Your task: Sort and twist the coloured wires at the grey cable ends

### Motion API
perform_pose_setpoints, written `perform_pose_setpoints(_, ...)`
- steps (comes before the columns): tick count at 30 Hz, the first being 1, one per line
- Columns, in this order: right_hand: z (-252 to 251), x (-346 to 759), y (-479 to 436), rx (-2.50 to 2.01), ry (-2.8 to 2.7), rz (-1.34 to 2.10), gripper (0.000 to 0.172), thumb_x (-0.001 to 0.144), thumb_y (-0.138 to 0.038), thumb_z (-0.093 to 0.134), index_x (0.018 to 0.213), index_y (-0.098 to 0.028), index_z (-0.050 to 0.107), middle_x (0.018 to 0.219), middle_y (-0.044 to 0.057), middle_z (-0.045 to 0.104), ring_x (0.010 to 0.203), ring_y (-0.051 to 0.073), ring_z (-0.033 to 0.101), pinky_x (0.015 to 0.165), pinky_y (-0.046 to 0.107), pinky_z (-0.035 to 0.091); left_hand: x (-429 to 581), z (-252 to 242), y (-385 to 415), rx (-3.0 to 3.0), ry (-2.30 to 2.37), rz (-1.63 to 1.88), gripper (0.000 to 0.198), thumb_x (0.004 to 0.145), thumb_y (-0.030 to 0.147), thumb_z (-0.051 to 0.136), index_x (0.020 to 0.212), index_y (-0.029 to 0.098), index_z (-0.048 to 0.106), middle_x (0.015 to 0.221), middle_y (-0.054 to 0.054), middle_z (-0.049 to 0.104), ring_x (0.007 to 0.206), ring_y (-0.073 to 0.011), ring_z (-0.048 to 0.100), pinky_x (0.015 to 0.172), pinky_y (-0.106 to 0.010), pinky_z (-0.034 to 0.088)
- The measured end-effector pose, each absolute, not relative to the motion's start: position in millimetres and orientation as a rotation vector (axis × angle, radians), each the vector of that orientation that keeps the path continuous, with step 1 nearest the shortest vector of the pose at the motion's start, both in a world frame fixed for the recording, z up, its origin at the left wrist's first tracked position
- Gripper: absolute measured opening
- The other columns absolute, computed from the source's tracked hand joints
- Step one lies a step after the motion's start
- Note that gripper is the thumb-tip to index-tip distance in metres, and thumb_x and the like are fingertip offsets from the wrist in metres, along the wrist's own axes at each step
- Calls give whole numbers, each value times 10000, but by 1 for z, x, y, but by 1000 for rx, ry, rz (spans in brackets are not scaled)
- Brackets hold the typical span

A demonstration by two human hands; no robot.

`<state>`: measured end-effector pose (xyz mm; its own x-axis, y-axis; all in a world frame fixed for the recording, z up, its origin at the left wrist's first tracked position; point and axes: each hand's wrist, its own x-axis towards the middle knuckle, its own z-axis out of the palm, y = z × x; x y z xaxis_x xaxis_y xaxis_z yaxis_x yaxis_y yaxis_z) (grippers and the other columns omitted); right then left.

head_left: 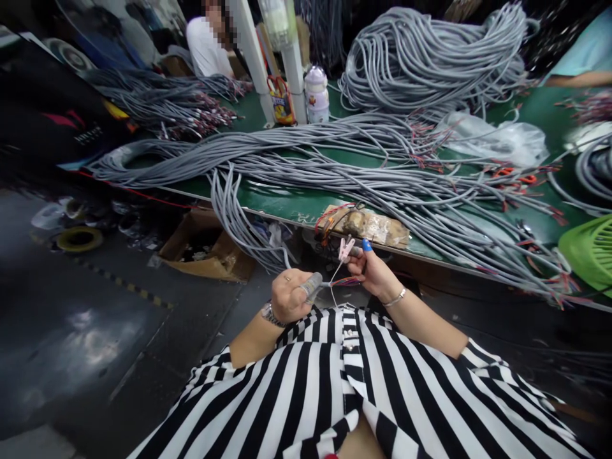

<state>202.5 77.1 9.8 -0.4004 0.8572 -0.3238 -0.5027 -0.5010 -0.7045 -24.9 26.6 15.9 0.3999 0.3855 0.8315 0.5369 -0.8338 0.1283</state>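
Note:
My left hand (291,296) is closed round the end of a grey cable, its thumb wrapped in a grey covering. Thin coloured wires (345,280) fan out of that cable end toward my right hand (375,273). A blue covering sits on one fingertip of my right hand, and a grey one on another finger. Those fingers pinch a small pink clip (345,250). From the clip a thin whitish strand (337,273) runs down to the cable end, and another piece hangs below toward the striped shirt. The exact finger contact on the clip is partly hidden.
On the green table (282,203) lie long grey cable bundles (306,159). A taped brown block (377,226) sits at its front edge. Farther off are a large cable coil (430,57), a bottle (316,95) and a green basket (590,255). Below stands a cardboard box (229,258).

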Motion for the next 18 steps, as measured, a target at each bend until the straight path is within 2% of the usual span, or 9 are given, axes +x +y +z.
perform_pose_setpoints(9, 10, 202, 82, -853, -670, 1949, 491, 736, -659, 636, 835, -178, 625, 758, 29, 628, 444, 49, 220, 382, 199, 45, -19, 10, 34, -2440, -868, -1387, 334, 790, 131, 626, 1120, 179, 622, 871, -78, 733, 757, -188, 692, 685, -348, 568)
perform_pose_setpoints(12, 10, 203, 82, -921, -691, 1911, 521, 721, -688, 628, 828, -178, 619, 748, 31, 623, 442, 46, 219, 383, 198, 47, -22, 3, 37, -2509, -966, -1286, 342, 771, 95, 611, 1102, 175, 631, 906, -83, 735, 826, -201, 689, 747, -364, 556)
perform_pose_setpoints(14, 8, 206, 80, -1003, -758, 1858, 551, 723, -717, 601, 786, -169, 613, 647, 11, 570, 428, 43, 186, 382, 200, 47, -26, -3, 38, -2616, -1091, -1133, 373, 740, 77, 597, 1093, 187, 644, 997, -85, 734, 952, -230, 674, 844, -410, 534)
perform_pose_setpoints(16, 7, 211, 78, -1105, -866, 1773, 563, 741, -730, 568, 731, -167, 595, 512, -37, 443, 412, 44, 144, 378, 204, 56, -32, -7, 39, -2725, -1185, -981, 425, 700, 67, 579, 1098, 195, 652, 1101, -79, 717, 1067, -257, 636, 924, -455, 495)
perform_pose_setpoints(18, 7, 216, 76, -1195, -993, 1625, 534, 751, -705, 581, 706, -173, 582, 466, -62, 372, 403, 47, 150, 372, 207, 93, -37, -8, 43, -2771, -1213, -923, 476, 670, 51, 555, 1115, 190, 651, 1155, -79, 700, 1115, -260, 612, 952, -464, 475)
